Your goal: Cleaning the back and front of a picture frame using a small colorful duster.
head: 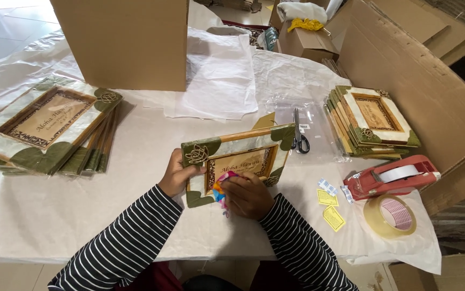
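Near the front edge of the counter (54, 215), which is covered in white paper sheeting, a rectangular picture frame with a cream border and green leaf corners (238, 159) stands tilted on its lower edge, facing the person. The left hand (178, 175) grips the frame's left side, thumb on the front near the woven rosette in the corner. The right hand (248, 195) is closed over a small multicoloured cloth (220, 186) and presses it against the lower middle of the frame.

Just behind the frame, a pair of black-handled scissors (299, 134) lies on a clear plastic sleeve (313, 129). To the right of that sits a stack of similar leaf-cornered frames (370, 121), and a second, larger stack of frames (43, 129) lies well apart at the left of the counter. Right of the right hand lie small yellow labels (329, 207), then a red tape dispenser (391, 177) and, just in front of it, a roll of clear packing tape (390, 216). An upright brown cardboard box (124, 43) stands at the back, with a flat sheet of white paper (219, 81) beside it, and a large flattened cardboard sheet (416, 81) leans along the right side.
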